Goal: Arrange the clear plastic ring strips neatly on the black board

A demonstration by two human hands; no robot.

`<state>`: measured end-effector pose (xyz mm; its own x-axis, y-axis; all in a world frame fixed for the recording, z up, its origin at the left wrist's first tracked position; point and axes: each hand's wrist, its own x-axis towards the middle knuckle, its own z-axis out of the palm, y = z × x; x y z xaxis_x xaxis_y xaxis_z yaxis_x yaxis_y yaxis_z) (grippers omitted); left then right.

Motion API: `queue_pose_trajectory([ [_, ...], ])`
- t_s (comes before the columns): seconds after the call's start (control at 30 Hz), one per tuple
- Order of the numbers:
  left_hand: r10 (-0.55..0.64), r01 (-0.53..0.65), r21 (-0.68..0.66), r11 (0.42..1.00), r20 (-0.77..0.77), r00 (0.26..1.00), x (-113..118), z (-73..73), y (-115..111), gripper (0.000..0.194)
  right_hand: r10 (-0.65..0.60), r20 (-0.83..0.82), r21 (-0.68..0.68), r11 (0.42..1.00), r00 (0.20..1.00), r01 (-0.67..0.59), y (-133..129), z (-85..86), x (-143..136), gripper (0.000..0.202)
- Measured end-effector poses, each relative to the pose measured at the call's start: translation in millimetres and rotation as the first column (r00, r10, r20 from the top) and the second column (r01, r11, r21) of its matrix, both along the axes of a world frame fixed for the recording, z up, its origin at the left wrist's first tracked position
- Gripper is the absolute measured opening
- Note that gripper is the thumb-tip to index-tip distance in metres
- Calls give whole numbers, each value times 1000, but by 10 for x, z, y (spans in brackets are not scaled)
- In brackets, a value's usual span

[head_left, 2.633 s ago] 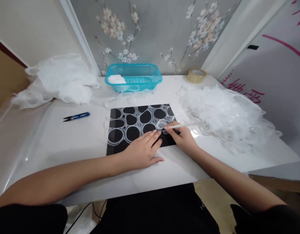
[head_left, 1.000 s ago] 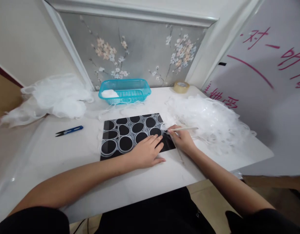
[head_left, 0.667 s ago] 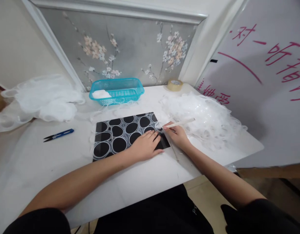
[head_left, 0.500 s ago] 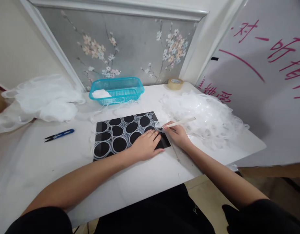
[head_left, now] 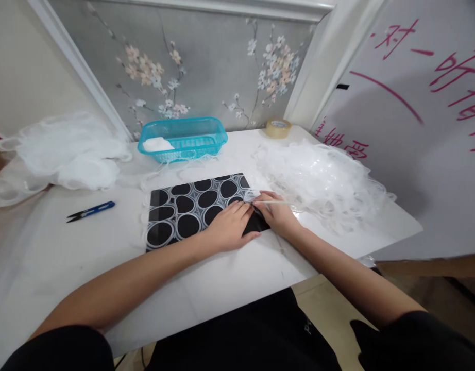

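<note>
Pinched a pale stick (head_left: pixel 275 202) between the thumb and fingers of the right hand (head_left: pixel 278 212), over the right side of a black board (head_left: pixel 168 195). Could not tell for certain what the tip touched, with the spot so small and blurred. Rested the left hand (head_left: pixel 230 225) flat on the board's near right part, fingers straight and close together, thumb out to the side, just beside the right fingertips. Had the board lying flat on the white table (head_left: pixel 183 293), showing white rings (head_left: pixel 174 219), with sheer loops (head_left: pixel 251 195) bunched at its right edge by the right hand. Saw a blue basket (head_left: pixel 183 154) behind the board, with a white piece (head_left: pixel 157 145) inside at the left, and tape (head_left: pixel 278 129) farther right. Found snips (head_left: pixel 91 211) left of the board, well apart from both hands. Saw one white heap (head_left: pixel 318 180) beyond the right hand, another at far left.
</note>
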<state>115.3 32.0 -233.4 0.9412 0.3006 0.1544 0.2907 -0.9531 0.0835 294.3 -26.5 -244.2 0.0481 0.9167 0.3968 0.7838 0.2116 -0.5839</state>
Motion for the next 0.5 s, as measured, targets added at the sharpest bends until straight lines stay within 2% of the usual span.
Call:
queue_pose_trajectory([
  [0.07, -4, 4, -16, 1000, 10, 1000, -4, 17, -5, 71, -37, 142, 24, 999, 989, 34, 60, 53, 42, 21],
  [0.13, -1, 1, -28, 1000, 0, 1000, -15, 32, -15, 72, -183, 274, 85, 982, 944, 166, 180, 193, 218, 18],
  [0.2, 8, -9, -33, 999, -21, 1000, -30, 44, -23, 74, -386, 269, 160, 921, 882, 354, 327, 397, 510, 24],
  [0.27, 7, -8, -33, 999, -41, 999, -45, 52, -29, 77, -594, 192, 224, 802, 781, 554, 447, 592, 819, 29],
  [0.3, 5, -7, -30, 1000, -51, 999, -50, 52, -32, 77, -636, 173, 222, 769, 752, 599, 479, 662, 938, 26],
  [0.37, 8, -10, -19, 1000, -68, 998, -56, 45, -42, 77, -665, 150, 212, 744, 731, 634, 475, 716, 1041, 19],
  [0.4, 13, -14, -10, 1000, -76, 997, -56, 37, -48, 76, -650, 144, 217, 756, 746, 618, 442, 697, 1017, 15],
  [0.5, 15, -14, 22, 1000, -73, 997, -51, 2, -69, 73, -476, 67, 226, 863, 877, 451, 271, 504, 704, 17],
])
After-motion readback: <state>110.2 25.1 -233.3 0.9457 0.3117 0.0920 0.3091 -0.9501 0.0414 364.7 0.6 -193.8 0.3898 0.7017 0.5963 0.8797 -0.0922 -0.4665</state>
